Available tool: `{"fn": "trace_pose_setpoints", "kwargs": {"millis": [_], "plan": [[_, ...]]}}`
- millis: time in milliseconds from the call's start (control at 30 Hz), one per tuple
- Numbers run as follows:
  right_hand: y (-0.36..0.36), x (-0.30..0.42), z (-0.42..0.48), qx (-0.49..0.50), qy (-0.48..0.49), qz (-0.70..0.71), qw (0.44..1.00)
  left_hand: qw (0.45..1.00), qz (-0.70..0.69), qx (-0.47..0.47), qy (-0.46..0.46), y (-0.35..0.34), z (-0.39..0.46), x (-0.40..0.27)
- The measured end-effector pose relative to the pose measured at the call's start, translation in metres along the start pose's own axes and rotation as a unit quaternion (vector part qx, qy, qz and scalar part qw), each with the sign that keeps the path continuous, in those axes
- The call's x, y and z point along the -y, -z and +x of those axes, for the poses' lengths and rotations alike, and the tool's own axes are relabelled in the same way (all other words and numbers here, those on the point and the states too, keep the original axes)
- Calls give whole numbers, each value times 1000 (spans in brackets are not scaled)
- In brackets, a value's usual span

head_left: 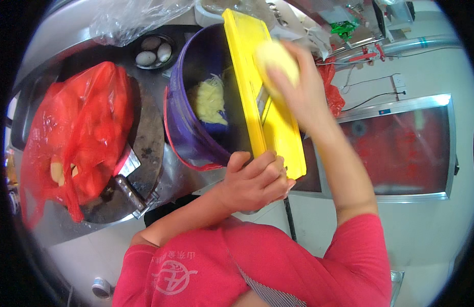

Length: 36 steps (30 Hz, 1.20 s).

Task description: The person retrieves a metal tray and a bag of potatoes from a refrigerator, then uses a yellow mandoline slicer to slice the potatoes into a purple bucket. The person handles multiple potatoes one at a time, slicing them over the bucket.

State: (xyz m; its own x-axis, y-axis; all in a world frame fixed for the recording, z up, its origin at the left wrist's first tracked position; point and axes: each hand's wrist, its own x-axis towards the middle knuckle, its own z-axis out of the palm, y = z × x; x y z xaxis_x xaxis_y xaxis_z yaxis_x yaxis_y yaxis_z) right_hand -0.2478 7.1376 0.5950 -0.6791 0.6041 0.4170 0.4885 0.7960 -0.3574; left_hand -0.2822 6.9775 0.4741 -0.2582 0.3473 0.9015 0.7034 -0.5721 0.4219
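Note:
My left hand (256,180) grips the near end of a yellow mandoline slicer (242,82), which rests slanted across the right side of a purple bucket (179,99). In my right hand (304,88) is a peeled, pale yellow potato (273,63), pressed against the upper part of the slicer. The hand and potato are blurred. The slicer's metal blade (263,101) shows just below the potato. Pale yellow shreds (211,100) lie in a heap inside the bucket. The slicer hides the bucket's right side.
Left of the bucket, a red plastic bag (87,126) of potatoes sits on a round dark board (148,153). A cleaver (130,190) lies beside it, handle towards me. Several eggs (146,58) rest in a dark dish behind. Clear plastic film (133,19) lies at the back.

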Motion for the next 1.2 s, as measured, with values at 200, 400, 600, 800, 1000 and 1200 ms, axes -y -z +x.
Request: {"fn": "trace_pose_setpoints", "kwargs": {"millis": [200,400,600,800,1000,1200], "plan": [[6,20,-42,19,28,11,999,1000,24,-12,-7,2,-1,-1],[0,4,0,15,42,-45,998,999,-12,-40,-2,-3,0,2],[15,29,-45,62,83,-49,993,999,22,-46,-15,-1,-3,6],[-7,-9,18,19,77,-62,995,999,-25,-41,1,-8,-6,0],[16,33,-58,58,77,-44,994,998,19,-59,-22,-5,-4,8],[-17,-28,43,-3,34,-58,998,999,-21,-50,-4,-10,-4,-4]]}}
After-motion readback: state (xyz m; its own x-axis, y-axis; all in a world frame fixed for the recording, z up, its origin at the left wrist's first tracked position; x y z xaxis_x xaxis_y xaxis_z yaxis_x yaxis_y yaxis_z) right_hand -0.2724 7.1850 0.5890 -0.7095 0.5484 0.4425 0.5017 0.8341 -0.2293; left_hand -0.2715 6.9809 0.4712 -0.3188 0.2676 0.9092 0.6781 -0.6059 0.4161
